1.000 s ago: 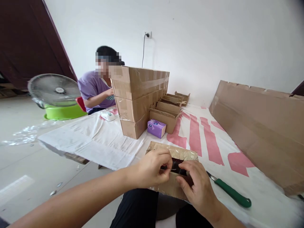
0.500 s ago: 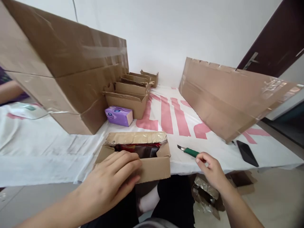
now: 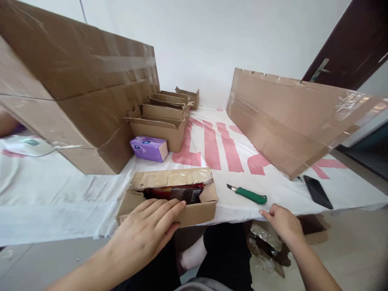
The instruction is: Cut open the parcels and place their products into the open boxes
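Note:
A small cardboard box (image 3: 197, 212) lies at the table's front edge with its top flap folded back. Inside it are dark and red plastic packets (image 3: 184, 193), partly covered by my fingers. My left hand (image 3: 148, 226) grips the box's front wall, fingers over the top edge and thumb on the outside. To the right of the box, a green-handled utility knife (image 3: 250, 195) rests on the cloth with its blade out, pointing left. Just below the knife's handle, my right hand (image 3: 283, 222) is at the table edge, thumb and forefinger apart, holding nothing.
Tall stacked cartons (image 3: 91, 81) rise at left, beside a row of opened boxes (image 3: 157, 131) and a purple tissue pack (image 3: 148, 148). A large cardboard panel (image 3: 291, 117) and a phone (image 3: 317, 191) are at right. Torn boxes (image 3: 266, 242) lie on the floor. Another person's arm (image 3: 7, 122) shows far left.
My right hand has let go of the utility knife and drawn back to the right and down, leaving the knife on the cloth. My left hand stays on the box.

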### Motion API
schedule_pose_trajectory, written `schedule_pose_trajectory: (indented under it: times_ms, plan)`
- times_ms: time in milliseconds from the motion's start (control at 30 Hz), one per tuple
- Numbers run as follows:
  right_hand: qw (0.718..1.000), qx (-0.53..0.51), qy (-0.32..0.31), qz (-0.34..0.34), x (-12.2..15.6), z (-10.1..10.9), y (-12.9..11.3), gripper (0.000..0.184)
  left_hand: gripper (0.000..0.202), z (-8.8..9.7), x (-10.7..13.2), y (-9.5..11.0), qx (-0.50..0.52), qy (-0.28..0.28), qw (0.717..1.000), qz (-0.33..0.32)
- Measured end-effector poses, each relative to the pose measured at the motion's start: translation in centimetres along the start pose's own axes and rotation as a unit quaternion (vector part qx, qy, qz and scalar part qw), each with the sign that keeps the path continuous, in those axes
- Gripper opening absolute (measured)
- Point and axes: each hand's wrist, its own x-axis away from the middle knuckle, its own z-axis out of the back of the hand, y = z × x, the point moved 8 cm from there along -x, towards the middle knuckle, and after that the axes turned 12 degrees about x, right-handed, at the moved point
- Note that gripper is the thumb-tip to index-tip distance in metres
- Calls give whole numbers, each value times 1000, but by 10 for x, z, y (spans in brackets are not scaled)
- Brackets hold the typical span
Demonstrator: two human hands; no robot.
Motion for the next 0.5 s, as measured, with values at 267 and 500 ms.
schedule_pose_trajectory:
  times_ms: [267,500]
  plan:
    - [932,-188,206,230,20,42,-67,17,2,-9,-7,-4,17,-143,977,155]
    - [777,-302,285,472,72,134,-167,17,29,3,-18,-22,15,-147,977,155]
